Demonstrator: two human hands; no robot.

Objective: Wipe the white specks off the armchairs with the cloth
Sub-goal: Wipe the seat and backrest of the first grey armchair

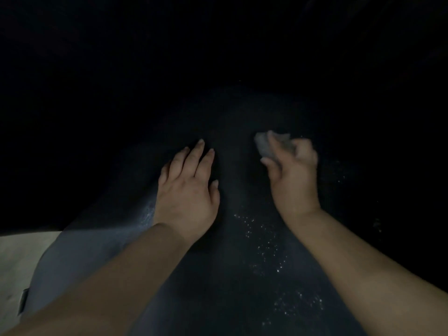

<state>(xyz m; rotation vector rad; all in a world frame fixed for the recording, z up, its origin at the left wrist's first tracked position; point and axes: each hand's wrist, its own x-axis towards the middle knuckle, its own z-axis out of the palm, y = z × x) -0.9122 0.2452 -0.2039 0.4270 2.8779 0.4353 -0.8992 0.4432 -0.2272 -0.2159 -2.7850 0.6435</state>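
Our right hand [292,177] grips a small pale grey cloth [268,144], bunched between thumb and curled fingers. The cloth sticks out past the fingertips, up and to the left of the hand, and is blurred. We cannot tell whether it touches the fabric below.

Our left hand [188,185] lies flat, palm down, fingers straight and slightly spread, pressing on the dark armchair [232,299] seat. It holds nothing. The two hands are near each other, with a strip of dark fabric between them.

White specks [264,241] scatter over the seat between our forearms, just below and left of the right wrist. More lie lower down near the right forearm, and a few faint ones to the right of the right hand. The cloth sits well above the main patch.

Pale floor [17,258] shows at the lower left edge. The rest is too dark to read.
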